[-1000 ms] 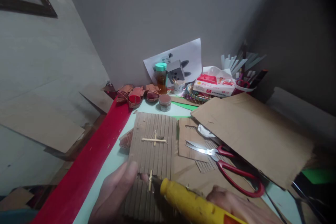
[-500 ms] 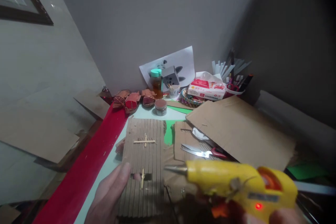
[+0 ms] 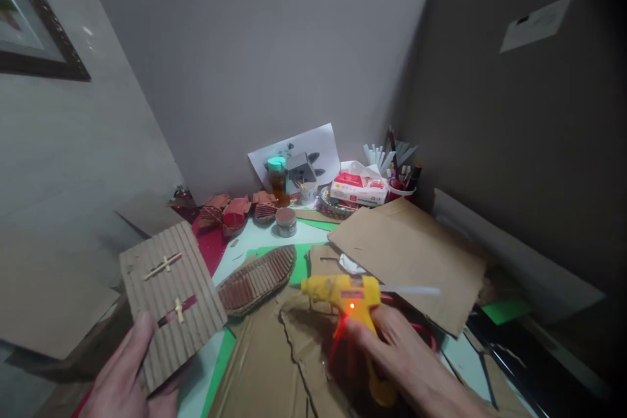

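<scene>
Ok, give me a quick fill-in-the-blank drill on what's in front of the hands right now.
1. The left hand holds a ribbed cardboard panel with two small ____ made of sticks glued on it.
2. The right hand grips a ____ glue gun.
3. The light on the glue gun glows ____.
4. A boat-shaped cardboard piece lies between the panel and the ____.

Missing words: crosses; yellow; red; glue gun

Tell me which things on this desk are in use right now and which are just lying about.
In use: corrugated cardboard panel held by left hand; glue gun under right hand.

Lying about: cardboard boat, tissue pack, jar, large cardboard sheet.
</scene>
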Demonstrator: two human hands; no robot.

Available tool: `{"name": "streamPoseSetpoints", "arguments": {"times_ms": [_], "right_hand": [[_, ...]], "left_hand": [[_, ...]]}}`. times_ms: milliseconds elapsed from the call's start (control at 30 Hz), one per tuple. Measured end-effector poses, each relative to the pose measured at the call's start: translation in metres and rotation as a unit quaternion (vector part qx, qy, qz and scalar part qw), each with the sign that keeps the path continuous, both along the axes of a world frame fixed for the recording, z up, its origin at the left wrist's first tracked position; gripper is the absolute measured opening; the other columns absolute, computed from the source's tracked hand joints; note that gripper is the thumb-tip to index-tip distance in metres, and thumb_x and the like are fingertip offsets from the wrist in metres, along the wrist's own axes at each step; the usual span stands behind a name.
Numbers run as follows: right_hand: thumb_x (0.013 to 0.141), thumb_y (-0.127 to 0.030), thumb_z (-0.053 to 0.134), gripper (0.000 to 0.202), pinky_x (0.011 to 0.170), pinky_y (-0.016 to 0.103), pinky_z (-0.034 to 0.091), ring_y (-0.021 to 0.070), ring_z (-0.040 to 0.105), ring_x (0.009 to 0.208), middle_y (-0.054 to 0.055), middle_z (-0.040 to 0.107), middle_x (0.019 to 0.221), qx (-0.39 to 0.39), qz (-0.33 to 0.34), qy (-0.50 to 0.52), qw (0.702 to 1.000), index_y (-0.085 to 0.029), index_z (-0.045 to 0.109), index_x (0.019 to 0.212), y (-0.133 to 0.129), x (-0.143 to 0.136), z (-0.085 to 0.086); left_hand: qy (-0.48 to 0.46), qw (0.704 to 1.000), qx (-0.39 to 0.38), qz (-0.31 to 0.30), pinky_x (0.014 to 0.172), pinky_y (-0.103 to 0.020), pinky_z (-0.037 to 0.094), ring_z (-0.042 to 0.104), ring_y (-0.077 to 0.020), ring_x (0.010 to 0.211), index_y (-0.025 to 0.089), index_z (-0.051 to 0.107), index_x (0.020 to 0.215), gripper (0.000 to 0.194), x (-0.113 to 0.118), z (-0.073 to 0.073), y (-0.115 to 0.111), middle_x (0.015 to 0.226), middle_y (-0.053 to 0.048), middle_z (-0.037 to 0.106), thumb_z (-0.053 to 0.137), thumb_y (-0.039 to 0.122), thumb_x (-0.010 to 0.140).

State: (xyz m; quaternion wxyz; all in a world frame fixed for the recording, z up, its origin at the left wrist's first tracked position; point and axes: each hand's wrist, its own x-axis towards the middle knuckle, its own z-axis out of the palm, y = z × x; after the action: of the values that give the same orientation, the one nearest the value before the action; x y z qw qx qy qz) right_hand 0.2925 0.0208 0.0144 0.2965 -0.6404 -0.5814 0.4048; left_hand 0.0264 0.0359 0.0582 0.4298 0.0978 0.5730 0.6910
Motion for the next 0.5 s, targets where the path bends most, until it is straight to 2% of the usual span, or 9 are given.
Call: {"name": "streamPoseSetpoints", "arguments": {"times_ms": [33,67,133,167,233,300,367,433,500], "right_hand": [[0.090,-0.063,0.039,0.048,0.069,0.037,0.043,0.0250,0.053,0.075,0.008,0.059,0.081,0.007,-0.002,-0.025,1.000,-0.023,0.052,0.069,0.003,-0.002,-0.002],[0.089,-0.061,0.039,0.044,0.069,0.038,0.042,0.0255,0.052,0.075,0.007,0.056,0.078,0.011,0.001,-0.035,0.999,-0.024,0.047,0.066,0.006,-0.005,-0.002],[0.090,-0.053,0.036,0.038,0.067,0.037,0.042,0.0245,0.051,0.074,0.005,0.053,0.075,0.013,0.029,-0.047,0.998,-0.025,0.040,0.065,0.011,-0.010,0.005],[0.091,-0.050,0.034,0.037,0.066,0.036,0.043,0.0236,0.052,0.073,0.005,0.053,0.074,0.010,0.053,-0.043,0.998,-0.024,0.040,0.065,0.013,-0.013,0.011],[0.094,-0.045,0.033,0.038,0.065,0.032,0.045,0.0216,0.056,0.074,0.004,0.057,0.076,0.004,0.108,-0.026,0.994,-0.022,0.048,0.068,0.015,-0.017,0.025],[0.098,-0.043,0.031,0.042,0.067,0.029,0.047,0.0200,0.060,0.078,0.004,0.062,0.081,0.010,0.149,-0.018,0.989,-0.020,0.058,0.075,0.016,-0.019,0.037],[0.102,-0.043,0.030,0.045,0.067,0.029,0.046,0.0191,0.060,0.076,0.004,0.063,0.080,0.028,0.160,-0.036,0.986,-0.019,0.061,0.079,0.015,-0.020,0.040],[0.103,-0.043,0.032,0.045,0.060,0.029,0.041,0.0173,0.055,0.066,0.002,0.058,0.071,0.050,0.147,-0.078,0.985,-0.019,0.055,0.072,0.014,-0.019,0.034],[0.103,-0.041,0.039,0.045,0.052,0.027,0.031,0.0136,0.041,0.053,-0.003,0.046,0.060,0.083,0.126,-0.128,0.980,-0.020,0.048,0.064,0.012,-0.017,0.021]], "left_hand": [[-0.018,1.000,0.003,0.000,0.062,-0.008,0.061,0.035,-0.0163,0.145,0.036,0.076,0.085,0.022,0.005,0.004,-0.002,0.082,0.014,0.082,0.059,0.024,0.091],[-0.032,0.999,0.005,-0.002,0.063,-0.007,0.060,0.042,-0.0145,0.142,0.035,0.076,0.088,0.024,0.011,0.008,-0.003,0.082,0.013,0.083,0.056,0.022,0.093],[-0.053,0.998,0.008,-0.023,0.063,-0.011,0.062,0.067,-0.0148,0.118,0.032,0.077,0.093,0.027,0.019,0.012,-0.007,0.083,0.011,0.083,0.053,0.020,0.095],[-0.061,0.997,0.010,-0.041,0.062,-0.013,0.063,0.075,-0.0152,0.101,0.030,0.077,0.095,0.027,0.023,0.013,-0.009,0.084,0.009,0.083,0.052,0.020,0.096],[-0.074,0.993,0.024,-0.086,0.062,-0.017,0.064,0.078,-0.0162,0.080,0.025,0.077,0.101,0.025,0.029,0.013,-0.013,0.090,0.003,0.084,0.053,0.020,0.097],[-0.075,0.989,0.039,-0.119,0.064,-0.020,0.065,0.078,-0.0178,0.079,0.020,0.075,0.107,0.024,0.036,0.011,-0.015,0.095,-0.003,0.084,0.053,0.019,0.097],[-0.078,0.986,0.044,-0.138,0.065,-0.024,0.066,0.079,-0.0201,0.082,0.018,0.073,0.111,0.025,0.043,0.010,-0.017,0.097,-0.007,0.083,0.053,0.018,0.096],[-0.090,0.984,0.041,-0.150,0.065,-0.027,0.066,0.079,-0.0221,0.082,0.016,0.073,0.110,0.024,0.051,0.008,-0.018,0.095,-0.009,0.083,0.054,0.019,0.096],[-0.111,0.979,0.034,-0.166,0.065,-0.030,0.066,0.079,-0.0238,0.080,0.014,0.074,0.108,0.024,0.059,0.006,-0.018,0.092,-0.011,0.082,0.055,0.020,0.096]]}}
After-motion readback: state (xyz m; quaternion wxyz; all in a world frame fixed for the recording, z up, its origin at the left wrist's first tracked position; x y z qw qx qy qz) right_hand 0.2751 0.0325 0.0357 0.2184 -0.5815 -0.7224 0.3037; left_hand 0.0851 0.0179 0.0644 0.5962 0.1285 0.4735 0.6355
